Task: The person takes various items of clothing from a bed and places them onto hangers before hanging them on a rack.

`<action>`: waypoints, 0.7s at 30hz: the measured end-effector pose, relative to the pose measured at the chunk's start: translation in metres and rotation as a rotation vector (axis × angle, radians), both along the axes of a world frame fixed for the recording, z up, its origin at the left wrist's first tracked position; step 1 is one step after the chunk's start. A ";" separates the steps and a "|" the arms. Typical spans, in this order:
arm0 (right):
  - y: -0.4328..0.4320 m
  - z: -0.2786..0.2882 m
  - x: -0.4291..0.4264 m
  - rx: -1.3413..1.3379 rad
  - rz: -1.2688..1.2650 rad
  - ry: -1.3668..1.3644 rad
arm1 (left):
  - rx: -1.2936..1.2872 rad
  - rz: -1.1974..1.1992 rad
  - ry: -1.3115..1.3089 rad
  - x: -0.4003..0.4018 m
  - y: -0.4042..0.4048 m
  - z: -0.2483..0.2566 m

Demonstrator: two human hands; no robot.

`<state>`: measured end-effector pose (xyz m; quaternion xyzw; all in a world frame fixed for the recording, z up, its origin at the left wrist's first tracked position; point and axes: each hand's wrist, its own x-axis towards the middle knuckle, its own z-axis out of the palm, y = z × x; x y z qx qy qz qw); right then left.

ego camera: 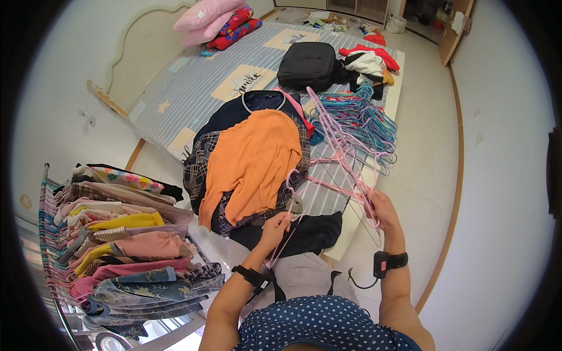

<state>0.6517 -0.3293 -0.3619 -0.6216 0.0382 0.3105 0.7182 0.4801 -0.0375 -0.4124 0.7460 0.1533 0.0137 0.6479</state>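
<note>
My left hand (pixel 276 229) grips a pink hanger (pixel 306 205) that hangs down in front of me. In my right hand (pixel 383 207) is a bunch of pink hangers (pixel 338 153), with a thin grey wire hanger among them. An orange ribbed knit top (pixel 259 158) lies uppermost on a pile of clothes on the bed, just beyond my left hand. Beneath it show a dark patterned garment (pixel 199 162) and a navy garment (pixel 224 115) with a pale-edged neckline. Black cloth (pixel 316 232) rests at the bed's near edge, below the hangers.
Many blue and purple hangers (pixel 358 114) are heaped on the bed (pixel 175 101). Behind them are a black bag (pixel 306 66) and a clothes heap (pixel 369 61). Pink pillows (pixel 206 22) are stacked by the headboard (pixel 149 48). A clothes rack (pixel 46 245) full of garments stands at left.
</note>
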 end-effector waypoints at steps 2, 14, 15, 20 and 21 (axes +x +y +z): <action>0.008 -0.001 -0.001 -0.032 -0.001 -0.069 | -0.021 0.073 -0.003 -0.004 -0.001 0.006; 0.042 -0.066 0.022 -0.176 0.030 -0.283 | -0.014 0.382 -0.152 -0.020 -0.017 0.025; 0.041 -0.061 0.019 -0.158 0.069 -0.283 | -0.023 0.411 -0.164 -0.023 -0.017 0.024; 0.038 -0.039 0.015 0.000 0.211 -0.138 | -0.048 0.500 -0.200 -0.026 -0.015 0.020; 0.035 -0.044 0.018 -0.008 0.216 -0.152 | -0.062 0.502 -0.205 -0.024 -0.016 0.019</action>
